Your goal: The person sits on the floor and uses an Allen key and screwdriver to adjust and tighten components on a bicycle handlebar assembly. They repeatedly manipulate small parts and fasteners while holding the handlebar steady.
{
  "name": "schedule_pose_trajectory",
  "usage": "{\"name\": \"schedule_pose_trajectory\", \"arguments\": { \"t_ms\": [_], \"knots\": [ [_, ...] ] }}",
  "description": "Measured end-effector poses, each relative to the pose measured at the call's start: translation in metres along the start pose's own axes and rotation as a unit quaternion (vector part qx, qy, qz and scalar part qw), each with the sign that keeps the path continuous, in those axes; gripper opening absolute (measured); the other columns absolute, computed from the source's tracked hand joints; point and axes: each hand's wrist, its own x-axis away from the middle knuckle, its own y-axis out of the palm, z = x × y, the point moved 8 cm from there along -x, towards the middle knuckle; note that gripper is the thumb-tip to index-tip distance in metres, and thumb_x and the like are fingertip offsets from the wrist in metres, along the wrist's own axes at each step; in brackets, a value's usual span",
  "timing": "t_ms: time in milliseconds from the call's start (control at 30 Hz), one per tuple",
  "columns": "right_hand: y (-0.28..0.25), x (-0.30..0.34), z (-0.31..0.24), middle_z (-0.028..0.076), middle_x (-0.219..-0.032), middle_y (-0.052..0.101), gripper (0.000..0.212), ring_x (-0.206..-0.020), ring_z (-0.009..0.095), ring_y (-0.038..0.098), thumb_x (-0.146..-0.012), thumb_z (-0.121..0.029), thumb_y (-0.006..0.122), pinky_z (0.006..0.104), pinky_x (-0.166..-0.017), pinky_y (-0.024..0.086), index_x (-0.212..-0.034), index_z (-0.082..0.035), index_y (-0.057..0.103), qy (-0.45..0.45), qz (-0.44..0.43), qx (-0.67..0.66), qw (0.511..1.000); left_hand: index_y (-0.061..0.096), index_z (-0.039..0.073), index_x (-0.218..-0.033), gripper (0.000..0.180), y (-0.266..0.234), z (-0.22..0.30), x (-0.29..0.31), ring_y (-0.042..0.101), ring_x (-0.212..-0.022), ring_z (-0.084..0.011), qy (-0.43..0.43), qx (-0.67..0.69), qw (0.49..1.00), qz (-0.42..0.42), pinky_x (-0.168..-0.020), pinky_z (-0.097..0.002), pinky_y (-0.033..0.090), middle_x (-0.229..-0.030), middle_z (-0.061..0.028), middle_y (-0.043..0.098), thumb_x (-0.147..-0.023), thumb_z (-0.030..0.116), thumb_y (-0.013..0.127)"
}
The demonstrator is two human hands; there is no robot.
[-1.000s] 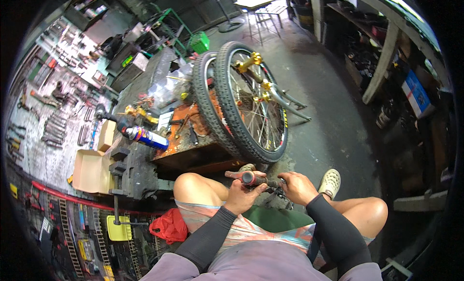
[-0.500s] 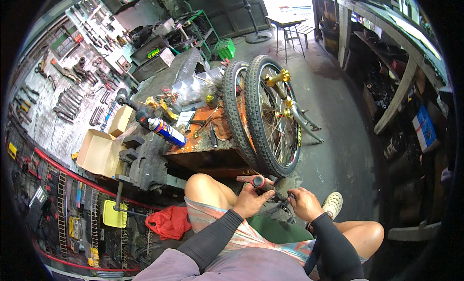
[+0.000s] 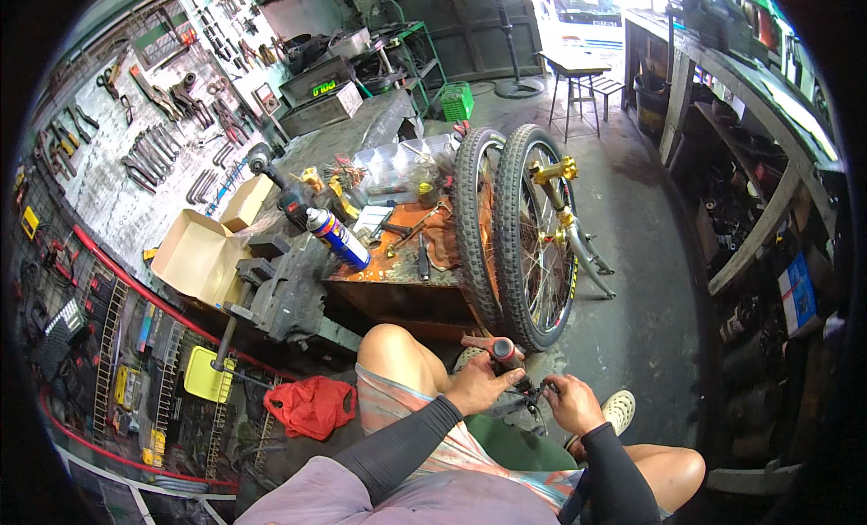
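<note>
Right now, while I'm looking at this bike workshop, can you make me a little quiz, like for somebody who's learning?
1. True or false: the green basket is farther from the person than the blue spray can.
2. Count: how many bicycle wheels stand side by side in front of the person?
3. Fill in the blank: the dark tube with the red-rimmed end is held in the person's ____ hand.

Key:
1. True.
2. Two.
3. Left: the left hand is wrapped around it.
</note>
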Motion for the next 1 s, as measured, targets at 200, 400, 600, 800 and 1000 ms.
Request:
{"name": "schedule_pose_trajectory", "arguments": {
  "t_ms": [200, 400, 600, 800, 1000],
  "knots": [
    [-0.002, 0.0, -0.003, 0.025, -0.113, 0.073, 0.031, -0.109, 0.044, 0.07, -0.101, -0.021, 0.067, 0.0514, -0.098, 0.055, -0.125, -0.004, 0.073, 0.011, -0.015, -0.005, 1.0, 0.065, 0.005, -0.127, 0.037, -0.001, 0.011, 0.0, 0.067, -0.113, -0.0178, 0.016, -0.057, 0.998, -0.012, -0.102, -0.0366, 0.054, -0.121, -0.0071, 0.071, -0.099, 0.022, 0.081],
    [-0.003, 0.001, -0.004, 0.025, -0.112, 0.073, 0.031, -0.11, 0.044, 0.07, -0.101, -0.021, 0.067, 0.0514, -0.098, 0.055, -0.125, -0.004, 0.073, 0.012, -0.015, -0.006, 1.0, 0.065, 0.005, -0.125, 0.036, 0.001, 0.009, -0.001, 0.067, -0.114, -0.0193, 0.022, -0.034, 0.999, -0.011, -0.102, -0.0381, 0.054, -0.122, -0.0082, 0.071, -0.099, 0.024, 0.081],
    [-0.002, 0.002, -0.005, 0.026, -0.112, 0.074, 0.031, -0.108, 0.044, 0.07, -0.101, -0.021, 0.067, 0.0514, -0.098, 0.055, -0.125, -0.003, 0.073, 0.006, -0.017, -0.002, 1.0, 0.064, 0.005, -0.126, 0.037, 0.001, 0.008, 0.001, 0.067, -0.116, -0.0194, 0.012, -0.027, 1.0, 0.001, -0.103, -0.0387, 0.053, -0.123, -0.0086, 0.071, -0.099, 0.023, 0.081],
    [0.002, 0.001, -0.008, 0.026, -0.109, 0.073, 0.031, -0.106, 0.044, 0.07, -0.1, -0.021, 0.067, 0.0515, -0.097, 0.055, -0.124, -0.003, 0.073, -0.003, -0.017, -0.002, 1.0, 0.068, 0.004, -0.124, 0.034, -0.004, 0.014, 0.004, 0.067, -0.118, -0.0201, -0.021, -0.037, 0.999, 0.005, -0.104, -0.0382, 0.053, -0.124, -0.0079, 0.071, -0.098, 0.022, 0.081],
    [0.013, 0.001, 0.021, 0.024, -0.115, 0.073, 0.035, -0.114, 0.043, 0.069, -0.101, -0.025, 0.066, 0.0515, -0.101, 0.055, -0.129, -0.005, 0.072, -0.022, 0.021, -0.015, 0.999, 0.074, 0.002, -0.12, 0.024, 0.001, 0.016, -0.01, 0.065, -0.12, -0.0173, 0.041, -0.054, 0.998, 0.0, -0.107, -0.0368, 0.051, -0.126, -0.0068, 0.071, -0.097, 0.005, 0.079]
  ]
}}
